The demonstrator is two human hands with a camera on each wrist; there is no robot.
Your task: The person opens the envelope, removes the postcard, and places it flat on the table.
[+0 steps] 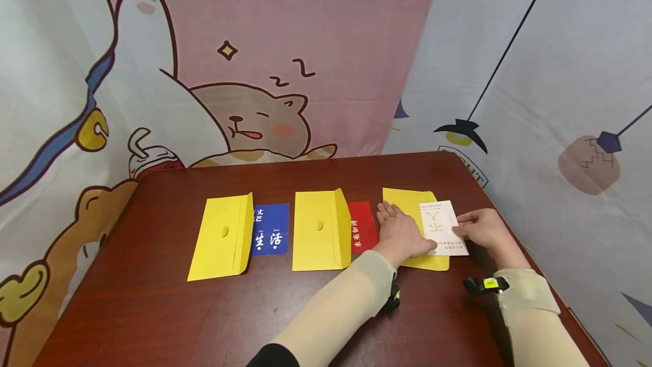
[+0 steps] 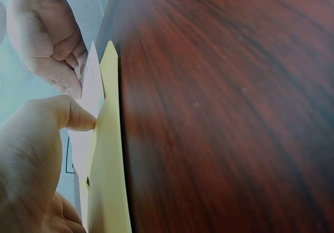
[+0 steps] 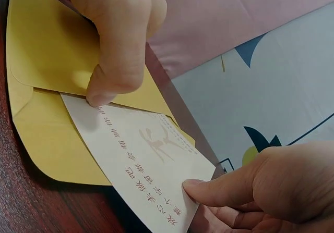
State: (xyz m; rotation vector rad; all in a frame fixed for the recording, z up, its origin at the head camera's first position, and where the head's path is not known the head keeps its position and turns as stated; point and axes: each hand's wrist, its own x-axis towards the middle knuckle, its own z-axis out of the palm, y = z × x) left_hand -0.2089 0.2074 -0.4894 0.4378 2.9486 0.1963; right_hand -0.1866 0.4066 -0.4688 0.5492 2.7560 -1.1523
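Observation:
On the right side of the table lies a yellow envelope (image 1: pixel 410 200) with a white card (image 3: pixel 151 160) at its opening. The card carries orange printed characters, and one edge of it slips under the envelope's edge in the right wrist view. My right hand (image 1: pixel 486 230) pinches the card's outer end between thumb and fingers. Across the envelope rests my left hand (image 1: pixel 399 234), its fingers straight; its thumb (image 2: pixel 81 115) touches down where card and envelope overlap.
Left of my hands lie two more yellow envelopes: a middle one (image 1: pixel 316 231) with a red card (image 1: pixel 361 225) sticking out, and a left one (image 1: pixel 221 237) with a blue card (image 1: pixel 272 228) sticking out. Printed cloth (image 1: pixel 331 44) hangs behind the brown table (image 1: pixel 204 321).

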